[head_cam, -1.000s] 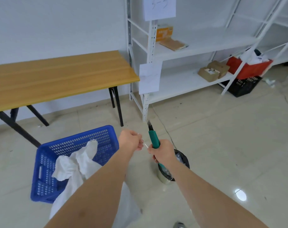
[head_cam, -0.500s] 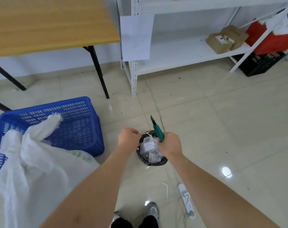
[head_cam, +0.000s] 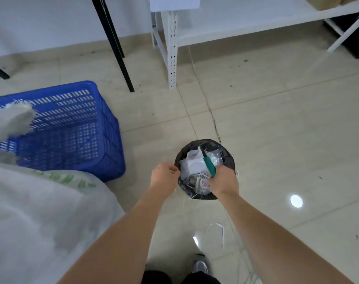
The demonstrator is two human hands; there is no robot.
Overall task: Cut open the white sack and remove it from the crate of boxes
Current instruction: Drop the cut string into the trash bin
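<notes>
The white sack (head_cam: 37, 218) bulges at the lower left, its frayed top corner reaching over the blue crate (head_cam: 72, 128) behind it. My right hand (head_cam: 223, 181) grips a green-handled utility knife (head_cam: 208, 163), blade pointing up and away over a small bin. My left hand (head_cam: 164, 177) hovers at the bin's left rim, fingers pinched together; something thin and white may be between them, too small to tell. Both hands are well right of the sack and apart from it.
A small bin (head_cam: 204, 169) lined with a black bag holds paper scraps and plastic. A black table leg (head_cam: 115, 46) and a white shelf post (head_cam: 171, 50) stand beyond. A cable (head_cam: 207, 103) runs across the tiled floor. My shoe (head_cam: 201, 265) shows at the bottom.
My view has tilted down from the table and shelves to the floor. Both hands came lower and now hang over the bin, the knife still in my right hand.
</notes>
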